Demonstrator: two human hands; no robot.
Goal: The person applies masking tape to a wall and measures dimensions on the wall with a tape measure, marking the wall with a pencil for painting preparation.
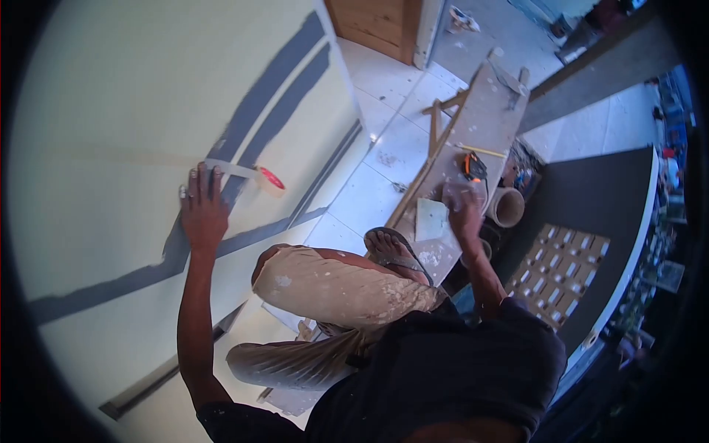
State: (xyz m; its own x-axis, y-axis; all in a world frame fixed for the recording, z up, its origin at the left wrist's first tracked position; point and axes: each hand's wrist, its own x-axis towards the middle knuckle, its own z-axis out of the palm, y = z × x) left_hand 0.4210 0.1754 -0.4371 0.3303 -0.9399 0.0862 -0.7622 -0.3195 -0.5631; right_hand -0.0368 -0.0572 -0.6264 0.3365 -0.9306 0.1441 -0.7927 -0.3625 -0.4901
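Observation:
My left hand (pixel 203 210) lies against the pale wall (pixel 118 192) with fingers spread, its fingertips at one end of a strip of masking tape (pixel 230 168). The red-cored tape roll (pixel 271 181) hangs from the strip's other end, over the grey painted bands (pixel 273 100). Over the plank bench (pixel 480 111), my right hand (pixel 464 207) is blurred, and whether it holds anything cannot be made out. Close by it on the bench are an orange and black tape measure (pixel 473 167), a yellow pencil-like stick (pixel 481 150) and a pale square piece (pixel 430 219).
My sandalled foot (pixel 399 255) rests on the bench. Behind the bench are a round container (pixel 507 207) and a dark panel (pixel 598 192) with a brown slotted piece (pixel 561 269). White floor tiles (pixel 369 192) and a wooden door (pixel 377 26) lie ahead.

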